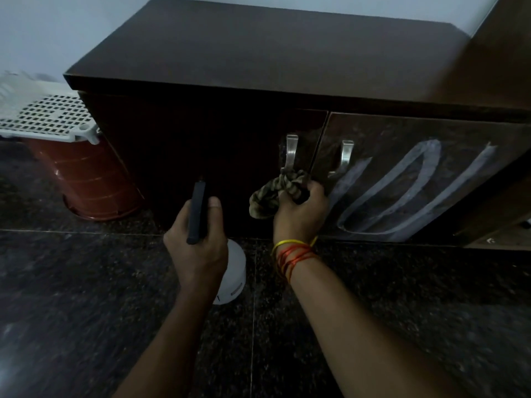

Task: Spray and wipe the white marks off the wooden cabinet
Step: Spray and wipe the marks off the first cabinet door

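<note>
White marks, drawn as broad chalky loops and strokes, covered the right-hand door of the dark wooden cabinet, to the right of that door's metal handle. The cabinet stood against a pale wall on a dark speckled stone floor. In front of its left door, the left hand curled around a spray bottle, thumb laid along the black spray head, which pointed at the door; the white body showed below the hand. The right hand clutched a bunched, striped olive cloth just below the left door's metal handle, near the seam between the doors. Red and yellow threads circled that wrist. Left of the cabinet stood a reddish-brown bin beneath a white perforated basket.
</note>
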